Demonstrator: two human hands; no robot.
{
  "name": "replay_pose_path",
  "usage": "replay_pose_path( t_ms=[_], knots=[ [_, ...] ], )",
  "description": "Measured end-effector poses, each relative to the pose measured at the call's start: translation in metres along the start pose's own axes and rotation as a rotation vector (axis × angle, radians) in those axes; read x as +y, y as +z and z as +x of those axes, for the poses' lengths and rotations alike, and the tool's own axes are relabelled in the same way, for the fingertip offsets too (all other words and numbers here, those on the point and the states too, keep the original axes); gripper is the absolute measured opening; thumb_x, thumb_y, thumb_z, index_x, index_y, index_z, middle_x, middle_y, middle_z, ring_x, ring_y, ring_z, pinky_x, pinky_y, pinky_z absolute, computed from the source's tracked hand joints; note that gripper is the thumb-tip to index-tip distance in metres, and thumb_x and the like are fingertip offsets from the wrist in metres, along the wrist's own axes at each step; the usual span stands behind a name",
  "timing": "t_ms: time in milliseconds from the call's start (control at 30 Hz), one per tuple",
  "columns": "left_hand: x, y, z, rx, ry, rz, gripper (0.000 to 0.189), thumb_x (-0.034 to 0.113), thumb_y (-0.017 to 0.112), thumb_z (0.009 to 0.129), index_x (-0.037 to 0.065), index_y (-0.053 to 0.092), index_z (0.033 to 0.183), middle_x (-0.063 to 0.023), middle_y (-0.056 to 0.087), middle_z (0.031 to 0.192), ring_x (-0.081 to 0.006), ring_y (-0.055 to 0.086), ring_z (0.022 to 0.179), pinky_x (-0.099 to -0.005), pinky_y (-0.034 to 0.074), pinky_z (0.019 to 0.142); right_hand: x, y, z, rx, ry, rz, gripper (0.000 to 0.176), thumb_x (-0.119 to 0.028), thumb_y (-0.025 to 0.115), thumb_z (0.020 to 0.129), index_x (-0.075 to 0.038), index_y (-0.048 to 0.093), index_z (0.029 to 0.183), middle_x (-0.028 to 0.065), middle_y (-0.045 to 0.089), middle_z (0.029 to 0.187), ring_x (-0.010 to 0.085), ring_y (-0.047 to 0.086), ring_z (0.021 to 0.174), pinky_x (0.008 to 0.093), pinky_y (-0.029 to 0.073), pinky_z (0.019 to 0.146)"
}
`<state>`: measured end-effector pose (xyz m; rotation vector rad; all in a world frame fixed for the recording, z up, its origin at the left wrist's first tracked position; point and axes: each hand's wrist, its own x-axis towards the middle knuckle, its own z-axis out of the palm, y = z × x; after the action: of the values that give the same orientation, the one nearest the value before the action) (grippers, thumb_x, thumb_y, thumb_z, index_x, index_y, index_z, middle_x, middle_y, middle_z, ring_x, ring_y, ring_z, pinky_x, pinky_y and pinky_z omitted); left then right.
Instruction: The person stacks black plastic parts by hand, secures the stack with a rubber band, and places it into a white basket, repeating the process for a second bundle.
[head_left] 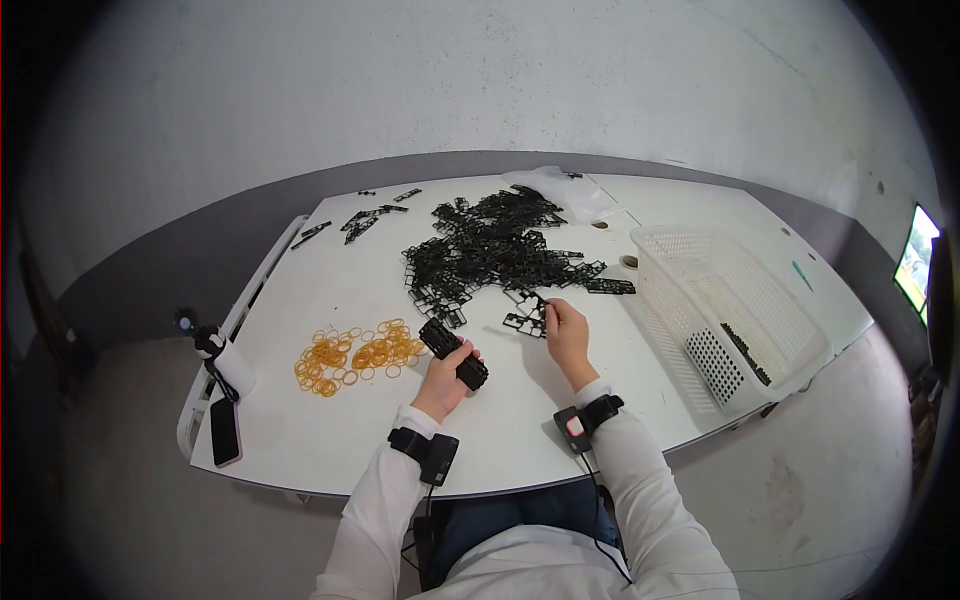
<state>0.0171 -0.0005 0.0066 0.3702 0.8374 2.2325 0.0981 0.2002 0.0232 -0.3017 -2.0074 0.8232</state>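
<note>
My left hand (446,380) is closed round a stack of black plastic parts (440,340), held just above the white table. My right hand (567,335) pinches a black frame-like part (525,324) at its right end, near the front of the heap. Behind both hands spreads a large pile of black parts (490,245). Loose yellow-brown rubber bands (375,352) lie to the left of my left hand.
A white perforated basket (690,330) with a row of black parts inside stands at the right. At the left are a white bottle (232,370) and a phone (226,432). A clear plastic bag (560,185) lies behind the pile.
</note>
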Motion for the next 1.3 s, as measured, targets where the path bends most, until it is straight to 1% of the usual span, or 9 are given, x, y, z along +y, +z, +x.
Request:
replay_pose_path(
  t_ms=[67, 167, 300, 600, 833, 1000, 1133, 1233, 1300],
  knots=[
    [-0.001, -0.001, 0.001, -0.019, 0.005, -0.002, 0.013, 0.007, 0.059, 0.083, 0.007, 0.048, 0.088, -0.0060, 0.054, 0.082, -0.0190, 0.054, 0.078, -0.0343, 0.047, 0.074, -0.009, 0.004, 0.000, 0.028, 0.032, 0.217, 0.014, -0.009, 0.051, 0.085, -0.002, 0.060, 0.092, 0.0036, 0.058, 0.063, 0.0141, 0.055, 0.056, 0.0272, 0.045, 0.050],
    [0.000, -0.002, -0.004, -0.039, 0.004, 0.010, 0.011, 0.011, 0.058, 0.085, 0.006, 0.049, 0.088, -0.0066, 0.054, 0.083, -0.0196, 0.054, 0.079, -0.0351, 0.047, 0.075, -0.033, 0.003, -0.010, -0.240, 0.365, 0.628, 0.014, -0.008, 0.047, 0.088, -0.001, 0.058, 0.096, -0.0006, 0.053, 0.063, 0.0070, 0.051, 0.054, 0.0230, 0.042, 0.045],
    [0.002, 0.007, -0.009, -0.082, -0.026, 0.046, 0.012, 0.014, 0.057, 0.086, 0.005, 0.051, 0.091, -0.0060, 0.055, 0.084, -0.0186, 0.055, 0.081, -0.0348, 0.048, 0.076, -0.053, 0.012, -0.025, -0.378, 0.364, 0.760, 0.015, -0.004, 0.048, 0.085, -0.001, 0.054, 0.098, -0.0009, 0.052, 0.065, 0.0077, 0.051, 0.052, 0.0228, 0.041, 0.043],
    [0.010, 0.017, -0.017, -0.055, -0.110, 0.093, 0.010, 0.010, 0.057, 0.085, 0.003, 0.053, 0.092, -0.0057, 0.057, 0.085, -0.0172, 0.056, 0.080, -0.0328, 0.048, 0.076, -0.046, 0.018, -0.034, -0.557, 0.020, 0.322, 0.025, -0.001, 0.050, 0.075, -0.003, 0.049, 0.100, 0.0022, 0.054, 0.066, 0.0087, 0.053, 0.053, 0.0220, 0.041, 0.045],
    [0.006, 0.003, -0.005, -0.021, -0.072, 0.060, 0.009, 0.005, 0.057, 0.083, 0.005, 0.052, 0.091, -0.0055, 0.056, 0.083, -0.0172, 0.056, 0.078, -0.0325, 0.048, 0.073, -0.065, -0.006, -0.024, -0.686, 0.292, 0.549, 0.030, 0.003, 0.052, 0.075, -0.003, 0.050, 0.104, 0.0029, 0.053, 0.068, 0.0102, 0.056, 0.053, 0.0225, 0.046, 0.046],
    [0.006, 0.001, -0.004, 0.009, -0.029, 0.001, 0.012, 0.004, 0.058, 0.082, 0.007, 0.049, 0.089, -0.0051, 0.055, 0.081, -0.0164, 0.055, 0.075, -0.0315, 0.048, 0.069, -0.055, -0.005, -0.021, -0.584, 0.444, 0.722, 0.030, 0.004, 0.051, 0.076, -0.003, 0.054, 0.105, 0.0043, 0.055, 0.071, 0.0105, 0.055, 0.052, 0.0229, 0.047, 0.048],
    [0.009, 0.007, -0.008, 0.012, -0.044, 0.020, 0.015, 0.003, 0.058, 0.082, 0.008, 0.047, 0.090, -0.0048, 0.054, 0.080, -0.0167, 0.055, 0.075, -0.0315, 0.048, 0.070, -0.045, 0.004, -0.023, -0.674, 0.559, 0.766, 0.029, 0.006, 0.050, 0.075, -0.002, 0.058, 0.102, 0.0068, 0.058, 0.080, 0.0127, 0.059, 0.063, 0.0248, 0.049, 0.057],
    [0.008, 0.001, -0.003, 0.034, -0.035, 0.007, 0.014, 0.003, 0.058, 0.082, 0.008, 0.047, 0.089, -0.0047, 0.054, 0.080, -0.0171, 0.055, 0.075, -0.0321, 0.048, 0.071, -0.037, 0.012, -0.026, -0.459, -0.037, 0.199, 0.028, 0.008, 0.052, 0.069, -0.002, 0.062, 0.094, 0.0089, 0.062, 0.091, 0.0193, 0.061, 0.078, 0.0299, 0.050, 0.069],
    [0.008, -0.002, 0.001, 0.081, 0.009, -0.051, 0.010, 0.003, 0.056, 0.082, 0.007, 0.048, 0.088, -0.0049, 0.054, 0.080, -0.0178, 0.055, 0.076, -0.0332, 0.048, 0.073, -0.033, 0.012, -0.025, -0.445, -0.224, 0.120, 0.030, 0.008, 0.051, 0.067, -0.001, 0.062, 0.093, 0.0105, 0.062, 0.092, 0.0217, 0.061, 0.080, 0.0318, 0.050, 0.071]
  ],
)
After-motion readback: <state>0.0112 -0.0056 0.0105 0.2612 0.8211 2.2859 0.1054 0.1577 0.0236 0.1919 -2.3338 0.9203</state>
